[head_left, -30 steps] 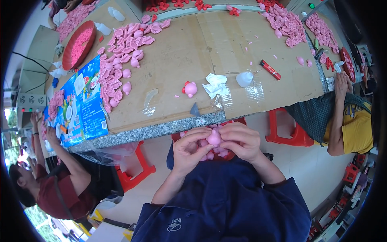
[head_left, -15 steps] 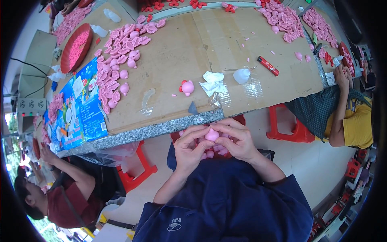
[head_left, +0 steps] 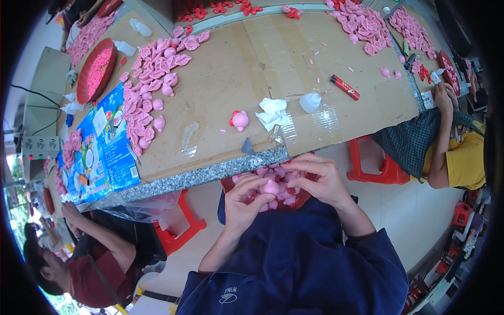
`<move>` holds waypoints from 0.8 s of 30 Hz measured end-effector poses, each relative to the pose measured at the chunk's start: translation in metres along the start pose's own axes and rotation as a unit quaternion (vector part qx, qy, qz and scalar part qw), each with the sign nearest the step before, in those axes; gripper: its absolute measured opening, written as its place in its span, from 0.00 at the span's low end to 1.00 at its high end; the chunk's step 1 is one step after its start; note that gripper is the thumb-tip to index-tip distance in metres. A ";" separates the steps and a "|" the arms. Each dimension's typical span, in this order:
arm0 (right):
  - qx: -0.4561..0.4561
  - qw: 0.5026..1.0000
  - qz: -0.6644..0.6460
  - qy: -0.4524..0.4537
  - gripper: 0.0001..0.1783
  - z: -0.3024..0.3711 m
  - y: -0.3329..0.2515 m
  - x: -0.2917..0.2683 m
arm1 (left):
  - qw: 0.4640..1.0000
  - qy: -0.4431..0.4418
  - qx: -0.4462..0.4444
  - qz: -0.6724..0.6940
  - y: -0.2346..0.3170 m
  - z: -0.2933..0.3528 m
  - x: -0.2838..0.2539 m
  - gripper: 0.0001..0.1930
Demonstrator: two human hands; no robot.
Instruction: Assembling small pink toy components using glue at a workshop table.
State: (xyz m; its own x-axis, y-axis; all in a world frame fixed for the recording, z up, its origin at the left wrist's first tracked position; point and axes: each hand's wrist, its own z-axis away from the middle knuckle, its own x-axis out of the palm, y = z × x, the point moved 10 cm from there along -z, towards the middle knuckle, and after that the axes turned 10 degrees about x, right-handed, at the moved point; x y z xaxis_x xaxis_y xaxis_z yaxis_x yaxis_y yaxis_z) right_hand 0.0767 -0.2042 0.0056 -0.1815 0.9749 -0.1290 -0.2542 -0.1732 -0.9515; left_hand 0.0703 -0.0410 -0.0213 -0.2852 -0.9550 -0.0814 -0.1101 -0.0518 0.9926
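My left hand (head_left: 242, 198) pinches a small round pink rubber piece (head_left: 270, 187) between thumb and fingers. Just to its right is my right hand (head_left: 319, 182), its thumb and forefinger apart and off that piece. Below both hands, at my lap, a red container (head_left: 300, 203) holds several more pink pieces (head_left: 289, 197), some with red parts. On the table edge ahead lies a pink ball-shaped piece (head_left: 240, 121) with red bits on its side. Beside it are a crumpled white tissue (head_left: 273, 112) and a small white bottle (head_left: 310, 102).
Cardboard (head_left: 220, 68) covers the stone-edged table. Pink pieces (head_left: 144, 102) are heaped at left, more (head_left: 362, 26) at far right. A red tube (head_left: 345, 87) and a grey triangular scrap (head_left: 248, 146) lie about. A red tray (head_left: 97, 68) stands far left. Co-workers sit on both sides.
My right hand has come off the pink piece and moved slightly right. My left hand has lowered a little with the piece, and more of the container's contents shows.
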 end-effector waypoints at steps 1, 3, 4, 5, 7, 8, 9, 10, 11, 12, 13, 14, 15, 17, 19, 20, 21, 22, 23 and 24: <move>-0.020 1.000 -0.004 -0.020 0.17 0.000 -0.004 0.006 | 0.997 0.017 -0.009 0.068 0.000 0.000 0.003 0.17; -0.006 0.999 -0.022 -0.034 0.16 0.002 -0.003 0.015 | 0.990 0.031 -0.020 0.135 -0.001 0.001 0.008 0.17; 0.004 0.998 -0.038 -0.049 0.16 0.002 -0.002 0.021 | 0.987 0.036 -0.026 0.154 -0.002 0.001 0.009 0.17; 0.040 0.994 -0.088 -0.040 0.16 0.002 0.005 0.024 | 0.984 0.041 -0.032 0.173 -0.003 0.001 0.010 0.17; 0.044 0.992 -0.110 -0.036 0.15 0.000 0.009 0.026 | 0.982 0.049 -0.046 0.176 -0.003 0.000 0.011 0.17; 0.046 0.990 -0.130 -0.034 0.14 -0.001 0.012 0.026 | 0.980 0.060 -0.059 0.180 -0.005 0.001 0.009 0.17; 0.047 0.990 -0.132 -0.033 0.14 -0.002 0.013 0.025 | 0.980 0.058 -0.060 0.179 -0.007 0.001 0.009 0.17; 0.016 0.994 -0.107 -0.027 0.15 -0.002 0.008 0.023 | 0.981 0.052 -0.050 0.179 -0.008 0.001 0.007 0.17; -0.015 0.996 -0.081 -0.022 0.15 -0.001 0.003 0.022 | 0.982 0.046 -0.041 0.180 -0.008 0.001 0.006 0.18; -0.015 0.996 -0.082 -0.022 0.15 -0.001 0.003 0.022 | 0.982 0.045 -0.042 0.179 -0.009 0.001 0.006 0.18; -0.003 0.995 -0.095 -0.023 0.15 -0.001 0.005 0.023 | 0.975 0.045 -0.060 0.210 -0.012 0.001 0.007 0.18; 0.008 0.994 -0.108 -0.024 0.15 -0.002 0.007 0.023 | 0.967 0.046 -0.077 0.240 -0.015 0.002 0.009 0.17; 0.009 0.994 -0.109 -0.024 0.15 -0.002 0.008 0.024 | 0.967 0.046 -0.079 0.239 -0.015 0.003 0.008 0.17; 0.000 0.994 -0.109 -0.004 0.14 -0.003 0.009 0.021 | 0.928 0.049 -0.191 0.316 -0.031 0.012 0.016 0.16; 0.021 0.993 -0.115 -0.015 0.14 -0.004 0.010 0.023 | 0.920 0.049 -0.196 0.334 -0.030 0.011 0.015 0.15; 0.040 0.992 -0.121 -0.026 0.13 -0.004 0.012 0.025 | 0.913 0.049 -0.201 0.353 -0.029 0.012 0.016 0.15; 0.041 0.991 -0.121 -0.027 0.13 -0.004 0.011 0.025 | 0.912 0.049 -0.201 0.353 -0.031 0.012 0.016 0.15; 0.045 0.990 -0.131 -0.035 0.13 -0.004 0.011 0.026 | 0.916 0.051 -0.187 0.351 -0.033 0.012 0.016 0.15; 0.049 0.988 -0.141 -0.042 0.13 -0.004 0.011 0.028 | 0.920 0.052 -0.173 0.349 -0.032 0.011 0.014 0.15; 0.050 0.988 -0.141 -0.042 0.13 -0.004 0.011 0.028 | 0.919 0.052 -0.174 0.349 -0.033 0.011 0.015 0.15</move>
State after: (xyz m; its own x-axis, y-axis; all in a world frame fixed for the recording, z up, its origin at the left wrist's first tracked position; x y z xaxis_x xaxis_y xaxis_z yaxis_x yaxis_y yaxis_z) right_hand 0.0720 -0.1781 -0.0098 -0.1675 0.9719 0.1656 -0.3986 0.0869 -0.9130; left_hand 0.0590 -0.0500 -0.0558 -0.0756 -0.8130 0.5774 0.3822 0.5112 0.7698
